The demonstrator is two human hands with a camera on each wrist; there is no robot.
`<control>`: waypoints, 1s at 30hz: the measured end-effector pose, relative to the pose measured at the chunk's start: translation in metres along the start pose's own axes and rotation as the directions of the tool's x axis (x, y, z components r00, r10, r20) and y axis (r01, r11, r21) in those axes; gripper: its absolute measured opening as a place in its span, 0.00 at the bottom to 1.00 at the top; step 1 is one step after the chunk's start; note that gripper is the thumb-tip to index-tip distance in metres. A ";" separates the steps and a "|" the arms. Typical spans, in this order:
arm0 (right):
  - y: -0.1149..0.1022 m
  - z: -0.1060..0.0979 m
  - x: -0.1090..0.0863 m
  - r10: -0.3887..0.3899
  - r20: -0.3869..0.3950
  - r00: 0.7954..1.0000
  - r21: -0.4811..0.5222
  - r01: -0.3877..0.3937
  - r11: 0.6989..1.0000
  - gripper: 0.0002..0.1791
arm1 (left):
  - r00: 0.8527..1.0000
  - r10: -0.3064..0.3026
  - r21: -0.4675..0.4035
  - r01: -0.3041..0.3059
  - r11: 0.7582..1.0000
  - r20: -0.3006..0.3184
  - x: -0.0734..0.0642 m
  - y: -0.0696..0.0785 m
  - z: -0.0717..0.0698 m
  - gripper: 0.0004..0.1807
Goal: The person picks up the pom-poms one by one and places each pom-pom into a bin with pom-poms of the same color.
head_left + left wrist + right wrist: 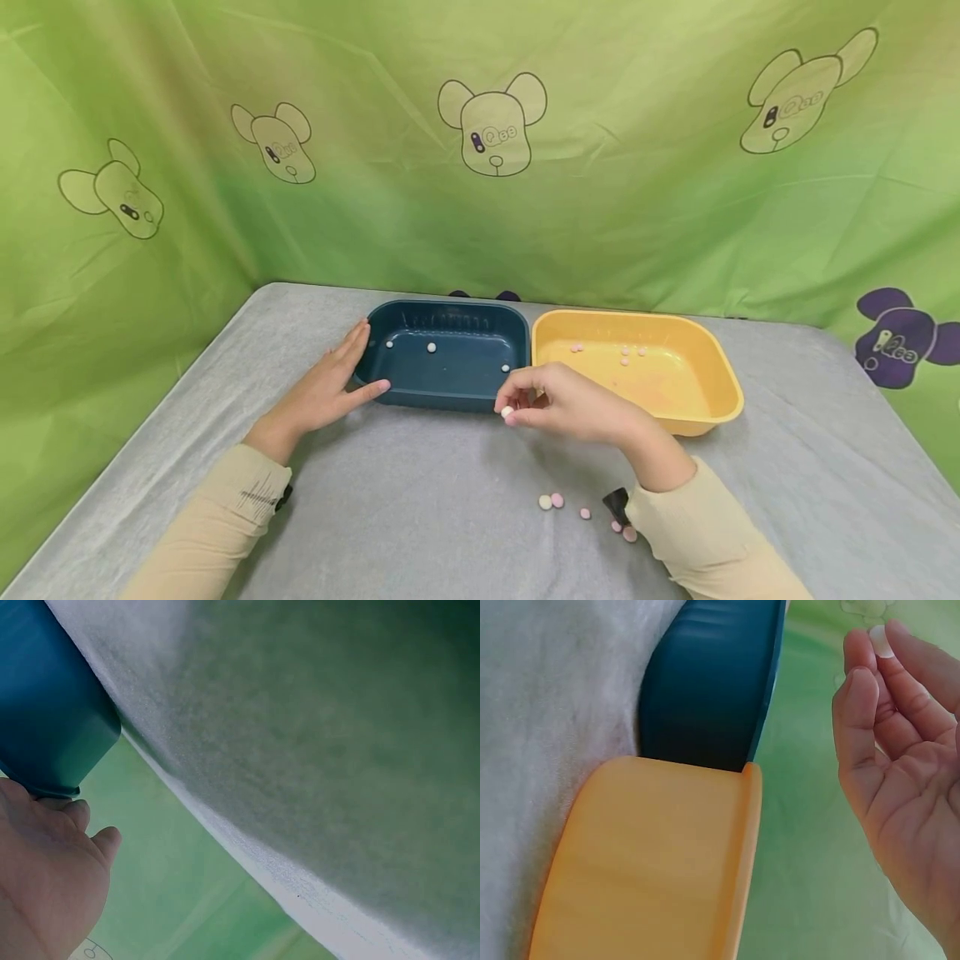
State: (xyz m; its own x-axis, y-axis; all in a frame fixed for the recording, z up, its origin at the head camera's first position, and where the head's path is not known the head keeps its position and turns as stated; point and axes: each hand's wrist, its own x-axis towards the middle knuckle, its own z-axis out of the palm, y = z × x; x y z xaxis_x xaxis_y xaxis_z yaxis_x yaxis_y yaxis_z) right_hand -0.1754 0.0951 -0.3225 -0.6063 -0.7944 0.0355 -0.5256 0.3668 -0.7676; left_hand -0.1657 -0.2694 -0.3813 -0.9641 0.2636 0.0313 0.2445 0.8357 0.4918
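Between thumb and fingertip my right hand pinches a small white ball, just in front of where the two bins meet. In the right wrist view the ball is partly covered by the fingers. My left hand lies against the left end of the dark blue bin, its fingers fairly straight and touching the rim. Inside that bin are three white balls. The yellow bin, partly behind my right hand, contains several pink balls.
On the grey tablecloth, near my right forearm, lie a white ball and several pink balls. A black wrist strap shows under the right sleeve. A green curtain with bear drawings hangs behind the table.
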 end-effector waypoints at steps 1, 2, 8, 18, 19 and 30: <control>0.001 0.000 0.001 0.002 -0.005 1.000 0.001 -0.002 1.000 0.03 | 1.000 -0.001 0.001 0.001 1.000 0.001 0.000 0.000 0.000 0.53; 0.002 0.000 0.001 0.001 -0.009 1.000 0.001 -0.001 1.000 0.02 | 1.000 -0.001 0.003 0.001 1.000 0.003 0.000 0.000 0.000 0.53; 0.008 -0.001 0.005 0.004 -0.053 0.999 -0.011 -0.005 1.000 0.04 | 1.000 -0.004 -0.001 0.004 1.000 0.005 0.000 0.001 0.001 0.53; 0.015 -0.003 0.011 0.051 -0.128 0.991 -0.005 -0.052 0.999 0.03 | 1.000 0.001 -0.003 -0.001 1.000 0.002 0.000 0.002 0.000 0.53; 0.016 -0.003 0.011 0.056 -0.132 0.990 -0.002 -0.057 0.998 0.03 | 1.000 0.000 -0.003 0.000 1.000 0.002 0.000 0.002 0.000 0.53; 0.030 -0.011 0.024 0.089 -0.229 0.969 0.014 -0.088 0.996 0.05 | 1.000 -0.002 -0.001 0.002 1.000 0.002 0.000 0.001 0.000 0.53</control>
State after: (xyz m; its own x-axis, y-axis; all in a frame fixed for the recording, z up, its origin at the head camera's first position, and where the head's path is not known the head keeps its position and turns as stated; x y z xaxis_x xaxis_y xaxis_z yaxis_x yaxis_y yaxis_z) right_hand -0.2126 0.0924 -0.3374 -0.7710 -0.6267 0.1132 -0.4618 0.4279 -0.7769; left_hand -0.1660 -0.2686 -0.3812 -0.9643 0.2631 0.0286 0.2426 0.8356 0.4929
